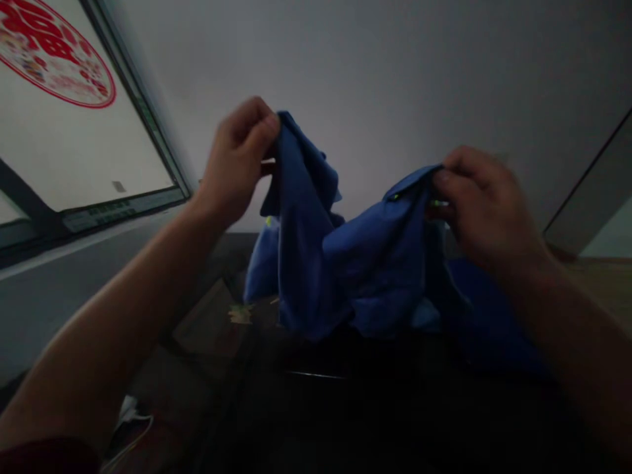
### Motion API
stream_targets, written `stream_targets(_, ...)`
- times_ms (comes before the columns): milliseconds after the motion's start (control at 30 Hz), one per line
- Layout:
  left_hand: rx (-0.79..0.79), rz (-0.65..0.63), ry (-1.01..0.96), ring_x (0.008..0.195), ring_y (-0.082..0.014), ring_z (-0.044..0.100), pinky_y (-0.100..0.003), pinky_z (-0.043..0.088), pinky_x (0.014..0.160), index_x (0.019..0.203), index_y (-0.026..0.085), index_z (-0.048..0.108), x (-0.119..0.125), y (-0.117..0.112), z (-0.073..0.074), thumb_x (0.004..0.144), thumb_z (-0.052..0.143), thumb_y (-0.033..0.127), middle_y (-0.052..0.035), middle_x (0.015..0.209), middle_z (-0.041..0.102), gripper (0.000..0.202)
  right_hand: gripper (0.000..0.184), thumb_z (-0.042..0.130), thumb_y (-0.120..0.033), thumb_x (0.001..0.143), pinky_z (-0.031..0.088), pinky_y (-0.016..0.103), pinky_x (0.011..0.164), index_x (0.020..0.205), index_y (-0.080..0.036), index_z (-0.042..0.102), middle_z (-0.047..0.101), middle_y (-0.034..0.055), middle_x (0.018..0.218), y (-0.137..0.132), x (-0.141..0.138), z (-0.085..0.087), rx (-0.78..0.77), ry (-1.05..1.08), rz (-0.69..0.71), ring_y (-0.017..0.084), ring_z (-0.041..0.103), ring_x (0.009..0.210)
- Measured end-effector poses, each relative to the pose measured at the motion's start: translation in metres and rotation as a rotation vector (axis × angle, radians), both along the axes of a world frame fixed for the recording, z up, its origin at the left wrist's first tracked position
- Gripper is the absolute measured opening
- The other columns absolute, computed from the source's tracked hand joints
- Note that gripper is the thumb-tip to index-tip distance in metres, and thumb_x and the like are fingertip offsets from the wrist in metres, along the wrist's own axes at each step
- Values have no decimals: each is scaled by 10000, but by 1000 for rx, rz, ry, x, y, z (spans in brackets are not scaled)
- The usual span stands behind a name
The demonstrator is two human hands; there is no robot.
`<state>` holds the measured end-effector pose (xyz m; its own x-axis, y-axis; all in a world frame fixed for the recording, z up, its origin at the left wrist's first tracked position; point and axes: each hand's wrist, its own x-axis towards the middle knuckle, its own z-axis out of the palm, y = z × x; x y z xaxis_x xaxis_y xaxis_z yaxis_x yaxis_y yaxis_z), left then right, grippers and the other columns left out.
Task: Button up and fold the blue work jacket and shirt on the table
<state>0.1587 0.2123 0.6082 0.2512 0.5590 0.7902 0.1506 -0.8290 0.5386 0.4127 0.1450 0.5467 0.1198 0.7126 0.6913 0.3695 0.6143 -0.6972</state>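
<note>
A crumpled blue garment (316, 263) hangs in the air between my hands, its lower folds close above a dark tabletop. My left hand (241, 151) is closed, pinching one upper edge of the fabric at its highest corner. Farther right and slightly lower, my right hand (484, 197) pinches another edge between thumb and fingers. The cloth sags in the middle. Small yellow-green spots show on it near both hands. What kind of garment it is cannot be made out in the dim light.
More dark blue fabric (494, 316) lies beneath my right forearm. The dark table (316, 408) reflects a thin line of light. A white cable (131, 421) is at lower left. Behind stand a grey wall (375, 85) and a window with a red round sticker (59, 52).
</note>
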Motion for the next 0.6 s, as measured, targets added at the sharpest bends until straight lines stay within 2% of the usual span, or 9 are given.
stream_targets(67, -111, -74, 22, 644, -102, 533, -248, 451, 621, 709, 184, 409, 9, -4, -30, 851, 488, 277, 48, 636, 362, 187, 179, 490, -231, 879, 432, 191, 524, 710, -190, 452, 475, -55, 600, -2, -11, -4, -30, -40, 55, 69, 499, 535)
stream_targets(200, -239, 73, 234, 756, -161, 564, -307, 507, 722, 752, 192, 526, 22, -2, -113, 892, 441, 330, -9, 730, 545, 215, 215, 470, -354, 879, 434, 219, 514, 719, -210, 461, 482, -42, 589, 8, -11, -39, -194, -140, 77, 111, 523, 542)
stream_targets(300, -300, 84, 425, 1162, -215, 515, -354, 419, 1023, 1098, 223, 600, 33, -3, -187, 920, 413, 316, -65, 1162, 592, 274, 239, 418, -399, 888, 465, 260, 578, 734, -221, 456, 527, -18, 641, 23, -7, -99, -358, -275, 93, 146, 552, 607)
stream_targets(367, -460, -62, 589, 1262, -197, 470, -326, 418, 1038, 1354, 267, 421, 42, -9, -237, 959, 292, 307, -56, 1340, 518, 418, 232, 396, -392, 884, 485, 305, 657, 737, -225, 464, 573, 9, 701, 30, -7, -148, -446, -411, 62, 177, 575, 680)
stream_targets(400, -497, -86, 656, 1291, -208, 444, -317, 415, 1039, 1413, 277, 337, 48, -13, -260, 944, 333, 329, -69, 1408, 459, 472, 229, 387, -381, 878, 493, 327, 699, 732, -227, 472, 600, 25, 738, 32, -7, -172, -489, -463, 67, 193, 590, 724)
stream_targets(433, -505, -130, 792, 1319, -250, 406, -335, 406, 1048, 1440, 264, 286, 54, -17, -281, 863, 512, 374, -104, 1447, 406, 629, 228, 381, -376, 870, 501, 346, 730, 728, -230, 483, 618, 34, 756, 32, -7, -192, -539, -508, 82, 205, 600, 747)
stream_targets(500, -386, -50, 972, 1348, -380, 311, -509, 325, 1085, 1429, 193, 297, 64, -24, -310, 690, 698, 410, -194, 1465, 334, 868, 230, 387, -375, 851, 509, 371, 790, 734, -234, 526, 648, 52, 813, 26, -4, -220, -576, -553, 129, 223, 619, 809)
stream_targets(567, -290, 34, 1044, 1292, -427, 359, -607, 340, 1019, 1374, 164, 366, 69, -24, -321, 675, 699, 399, -220, 1389, 408, 809, 260, 402, -418, 844, 500, 396, 877, 781, -243, 584, 668, 63, 904, 15, 5, -231, -568, -540, 124, 242, 631, 904)
stream_targets(600, -276, 50, 1055, 1252, -405, 416, -593, 378, 987, 1343, 166, 395, 67, -22, -319, 729, 649, 367, -205, 1333, 465, 695, 274, 416, -449, 834, 492, 410, 915, 811, -254, 608, 672, 64, 943, 9, 12, -232, -559, -513, 97, 255, 634, 947)
